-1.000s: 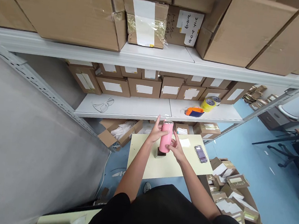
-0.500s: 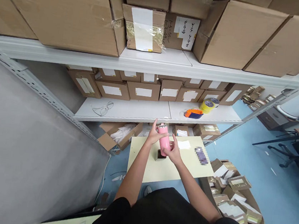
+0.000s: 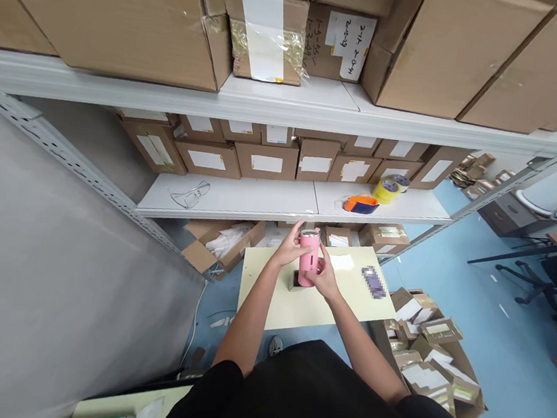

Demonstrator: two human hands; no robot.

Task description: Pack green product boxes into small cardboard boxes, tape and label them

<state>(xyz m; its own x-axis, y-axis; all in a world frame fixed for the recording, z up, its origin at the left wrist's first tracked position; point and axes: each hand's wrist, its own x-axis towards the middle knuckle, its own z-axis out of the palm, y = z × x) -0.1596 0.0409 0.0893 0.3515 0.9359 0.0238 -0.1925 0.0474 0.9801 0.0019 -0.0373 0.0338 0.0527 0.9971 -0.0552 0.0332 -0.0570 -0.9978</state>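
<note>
A pink tumbler (image 3: 308, 258) with a silvery rim and a dark mark on its side is held nearly upright above the pale yellow table. My left hand (image 3: 290, 247) is closed around its upper left side, near the rim. On the lower right, my right hand (image 3: 324, 278) grips it close to the base. Behind and below the tumbler stands a small dark-topped box (image 3: 295, 282), partly hidden by it. A white sheet of paper (image 3: 343, 262) and a purple pixelated object (image 3: 373, 282) lie on the table (image 3: 259, 287) to the right.
A metal rack carries cardboard boxes (image 3: 266, 162). On its middle shelf (image 3: 254, 196) are glasses (image 3: 190, 193), an orange and blue object (image 3: 361, 204) and yellow tape rolls (image 3: 386, 190). A large carton of packages (image 3: 435, 361) stands right of the table. A wall (image 3: 63, 245) borders the left.
The tumbler has turned in my hands, so the dark mark on its side now shows, and it is more upright. Both hands still hold it. The camera view has shifted slightly.
</note>
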